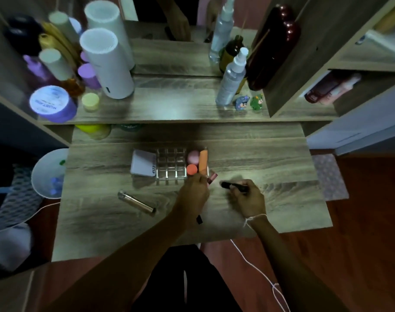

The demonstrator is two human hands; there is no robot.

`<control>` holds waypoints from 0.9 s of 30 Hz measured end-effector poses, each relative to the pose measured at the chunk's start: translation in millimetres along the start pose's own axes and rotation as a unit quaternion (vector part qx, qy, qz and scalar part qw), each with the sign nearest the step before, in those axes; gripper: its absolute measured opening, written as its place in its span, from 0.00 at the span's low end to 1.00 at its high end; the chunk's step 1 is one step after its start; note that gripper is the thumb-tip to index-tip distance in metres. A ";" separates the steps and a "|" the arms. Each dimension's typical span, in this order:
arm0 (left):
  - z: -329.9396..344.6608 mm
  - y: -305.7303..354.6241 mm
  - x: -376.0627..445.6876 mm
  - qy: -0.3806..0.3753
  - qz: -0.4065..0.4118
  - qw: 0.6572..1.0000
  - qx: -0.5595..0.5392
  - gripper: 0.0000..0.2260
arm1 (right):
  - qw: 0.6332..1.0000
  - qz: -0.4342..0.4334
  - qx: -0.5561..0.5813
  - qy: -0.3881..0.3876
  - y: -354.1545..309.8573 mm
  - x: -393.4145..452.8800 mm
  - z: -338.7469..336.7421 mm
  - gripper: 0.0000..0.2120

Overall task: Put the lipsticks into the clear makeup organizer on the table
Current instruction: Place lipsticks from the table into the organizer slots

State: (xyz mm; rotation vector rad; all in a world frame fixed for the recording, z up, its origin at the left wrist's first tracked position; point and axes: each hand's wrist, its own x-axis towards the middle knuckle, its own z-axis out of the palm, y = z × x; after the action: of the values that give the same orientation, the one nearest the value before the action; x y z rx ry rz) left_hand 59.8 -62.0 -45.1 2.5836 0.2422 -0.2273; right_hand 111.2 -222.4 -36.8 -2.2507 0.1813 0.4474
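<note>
The clear makeup organizer (170, 164) stands on the wooden table (259, 165), its grid cells looking empty; an orange tube (203, 160), a pink ball (193, 156) and an orange round cap (191, 169) fill its right side. My left hand (195, 193) holds a pinkish lipstick (212, 177) just in front of the organizer's right corner. To the right, my right hand (248, 197) grips a black lipstick (233, 186) lying nearly level above the table. A metallic lipstick tube (136, 202) lies loose on the table to the left.
A white compact (142, 163) leans on the organizer's left side. The upper shelf (169, 104) carries a white cylinder (106, 64), jars, spray bottles (231, 79) and small figurines (248, 102). A white bowl (49, 174) sits off the table's left edge. A small black object (199, 219) lies under my left wrist.
</note>
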 end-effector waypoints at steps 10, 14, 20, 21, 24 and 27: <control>-69.8 -73.1 -15.4 0.206 -0.077 0.952 -0.211 0.09 | 0.975 -0.065 0.207 -0.046 -82.1 5.0 15.5 0.06; -85.1 -90.4 -0.7 0.220 -0.093 0.944 -0.228 0.11 | 0.974 -0.078 0.196 -0.083 -107.2 8.9 47.0 0.06; -90.8 -98.8 12.3 0.204 -0.092 0.941 -0.254 0.11 | 0.983 -0.095 0.118 -0.102 -120.4 16.4 81.2 0.11; -90.7 -99.3 14.1 0.199 -0.095 0.942 -0.254 0.12 | 0.984 -0.103 0.102 -0.102 -120.9 18.2 84.6 0.11; -91.9 -99.1 19.6 0.188 -0.097 0.947 -0.240 0.12 | 0.984 -0.131 0.060 -0.104 -121.4 22.7 92.9 0.11; -96.3 -98.3 24.5 0.179 -0.088 0.954 -0.225 0.13 | 0.981 -0.167 0.000 -0.102 -123.8 25.9 100.4 0.12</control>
State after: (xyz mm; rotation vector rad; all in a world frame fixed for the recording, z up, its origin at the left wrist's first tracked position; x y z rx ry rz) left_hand 73.3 74.2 -17.2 2.1295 0.5851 0.2175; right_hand 143.1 -64.9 -20.3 -2.1617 -0.2984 0.4911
